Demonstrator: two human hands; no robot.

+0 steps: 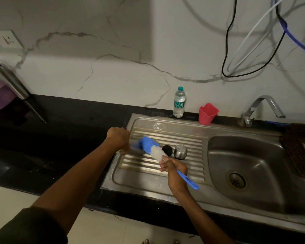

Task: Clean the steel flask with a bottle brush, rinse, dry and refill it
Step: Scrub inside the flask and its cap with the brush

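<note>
Over the ribbed drainboard [165, 175] of a steel sink, two bare hands work close together. At the board's left edge, the left hand [119, 138] curls around what seems to be the flask [136, 151]. It lies tilted, blurred, with only a grey stretch showing, and its mouth seems to point right. The right hand [174, 170] grips the brush [187, 180] by its blue handle, just right of the flask. The brush's long axis runs up-left, and its white and blue bristles sit at the flask's opening. How far in they are cannot be told. A black cap [167, 150] and steel cup [180, 151] stand just beside the bristles.
</note>
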